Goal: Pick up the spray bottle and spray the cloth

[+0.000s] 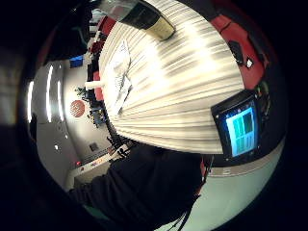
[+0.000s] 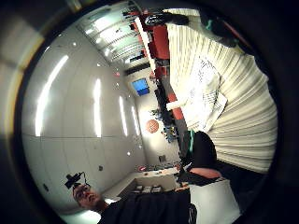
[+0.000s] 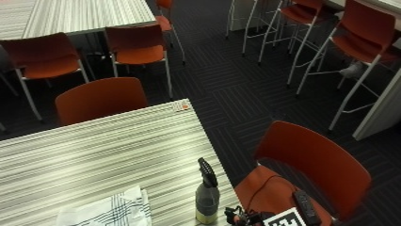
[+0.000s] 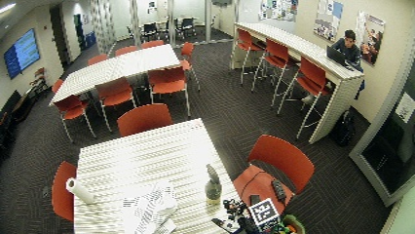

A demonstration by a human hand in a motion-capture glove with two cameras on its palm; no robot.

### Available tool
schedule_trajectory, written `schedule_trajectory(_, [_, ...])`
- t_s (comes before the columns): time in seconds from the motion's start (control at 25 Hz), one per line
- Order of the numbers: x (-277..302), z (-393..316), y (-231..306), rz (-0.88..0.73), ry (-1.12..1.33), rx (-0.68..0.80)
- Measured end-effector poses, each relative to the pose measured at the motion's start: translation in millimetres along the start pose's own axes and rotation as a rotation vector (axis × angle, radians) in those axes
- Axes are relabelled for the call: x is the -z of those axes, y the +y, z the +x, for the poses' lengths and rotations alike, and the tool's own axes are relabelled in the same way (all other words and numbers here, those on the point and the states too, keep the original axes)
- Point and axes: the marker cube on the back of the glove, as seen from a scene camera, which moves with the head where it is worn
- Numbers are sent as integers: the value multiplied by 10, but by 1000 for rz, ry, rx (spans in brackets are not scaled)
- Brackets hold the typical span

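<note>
Just beyond the gloved right hand (image 4: 235, 210), toward the middle of the desk (image 3: 94, 150), the spray bottle (image 3: 206, 200) is standing upright close to the desk's edge, with the cloth (image 3: 109, 212) lying flat near it on the side away from the hand. The hand itself is showing only as a dark shape at the desk's near corner, and whether it is spread or curled I cannot tell. Its palm cameras are looking out across the striped desk top and the room rather than down onto the bottle, so it is probably holding nothing yet. The bottle is showing a dark, smoky plastic body with only a shallow yellowish band of liquid at its base, so it is likely going to feel light and a little top-heavy under its black trigger head (image 3: 206, 172). The plastic is probably smooth and slightly yielding, so a squeeze on the wide lower body is risking a slip or a tip toward the edge. The narrow neck just under the trigger head is looking like the better place to take hold, since it is leaving the trigger within reach for spraying. The cloth is looking thin, white with dark lines, rumpled and soft; it is needing no handling, only the nozzle turned its way. A paper towel roll (image 4: 81, 190) is lying well apart on the desk's far side.
</note>
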Motion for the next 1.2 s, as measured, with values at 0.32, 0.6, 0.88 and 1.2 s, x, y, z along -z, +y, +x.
schedule_trajectory(0.32, [77, 284, -215, 86, -5, -37])
schedule_trajectory(0.6, [206, 445, -430, 139, 22, -56])
schedule_trajectory(0.88, [249, 454, -524, 163, 3, -33])
schedule_trajectory(1.2, [190, 417, -533, 159, -19, -6])
